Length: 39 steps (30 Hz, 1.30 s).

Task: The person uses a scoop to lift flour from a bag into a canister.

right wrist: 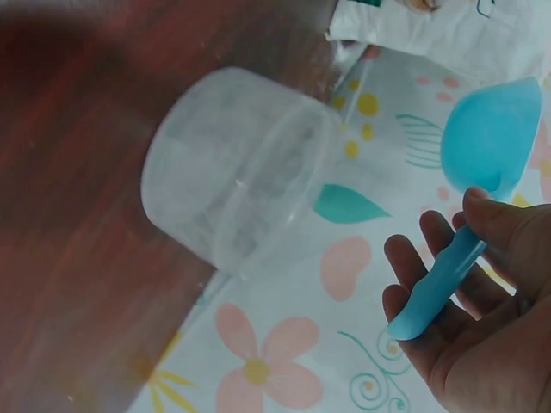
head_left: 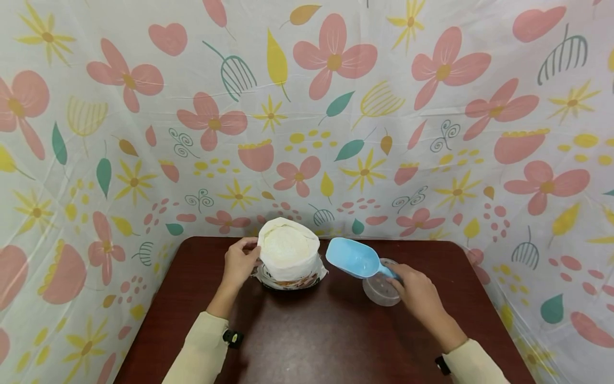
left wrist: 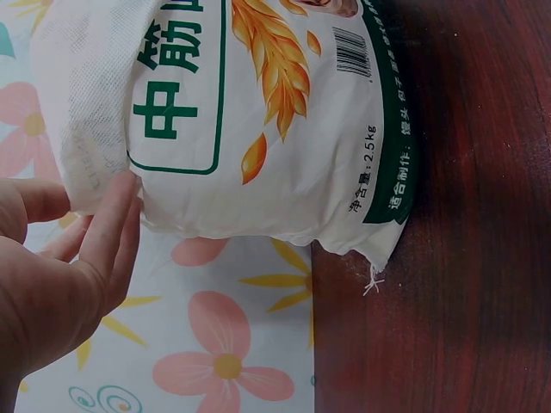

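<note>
A white cloth flour bag (head_left: 290, 261) stands at the back of the table, its top folded down and pale flour (head_left: 287, 244) showing inside. My left hand (head_left: 241, 261) holds the folded rim at the bag's left side, with thumb and fingers on either side of the cuff (left wrist: 86, 129) in the left wrist view. My right hand (head_left: 418, 290) grips the handle of a light blue scoop (head_left: 352, 257), held between the bag and a clear plastic tub (head_left: 381, 293). In the right wrist view, the fingers curl round the scoop's handle (right wrist: 443, 284). No flour is visible in the scoop's bowl.
The dark red-brown table (head_left: 297, 341) reaches back to a flower-printed cloth (head_left: 307, 133), which hangs behind and along both sides. The clear tub stands partly beneath the scoop and my right hand.
</note>
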Each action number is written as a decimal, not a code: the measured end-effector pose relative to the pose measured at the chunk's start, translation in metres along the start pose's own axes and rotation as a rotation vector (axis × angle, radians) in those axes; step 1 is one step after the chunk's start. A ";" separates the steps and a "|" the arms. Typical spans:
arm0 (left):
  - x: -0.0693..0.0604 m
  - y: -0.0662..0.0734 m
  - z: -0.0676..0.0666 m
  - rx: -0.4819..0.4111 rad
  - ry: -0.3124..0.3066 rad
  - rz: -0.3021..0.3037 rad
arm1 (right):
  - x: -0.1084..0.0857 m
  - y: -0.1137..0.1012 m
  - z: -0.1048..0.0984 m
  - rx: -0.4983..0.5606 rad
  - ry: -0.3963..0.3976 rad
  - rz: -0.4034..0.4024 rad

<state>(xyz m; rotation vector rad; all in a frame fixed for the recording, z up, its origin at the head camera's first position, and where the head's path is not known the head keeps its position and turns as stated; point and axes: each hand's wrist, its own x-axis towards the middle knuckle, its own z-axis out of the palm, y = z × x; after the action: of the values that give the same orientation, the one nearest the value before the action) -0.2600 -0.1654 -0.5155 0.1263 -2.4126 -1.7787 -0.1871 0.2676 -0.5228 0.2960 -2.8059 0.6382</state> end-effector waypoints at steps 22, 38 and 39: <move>-0.001 0.005 0.002 0.000 0.002 0.004 | 0.045 -0.004 -0.059 -0.048 0.067 -0.220; 0.000 0.004 0.002 0.009 0.010 0.015 | 0.084 -0.022 -0.085 -0.100 0.075 -0.434; 0.000 0.004 0.002 0.011 0.011 0.015 | 0.085 -0.023 -0.086 -0.100 0.066 -0.435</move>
<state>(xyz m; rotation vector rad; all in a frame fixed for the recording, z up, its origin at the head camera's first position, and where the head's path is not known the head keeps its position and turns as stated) -0.2601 -0.1621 -0.5127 0.1189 -2.4102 -1.7540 -0.2454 0.2733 -0.4144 0.8172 -2.5736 0.3962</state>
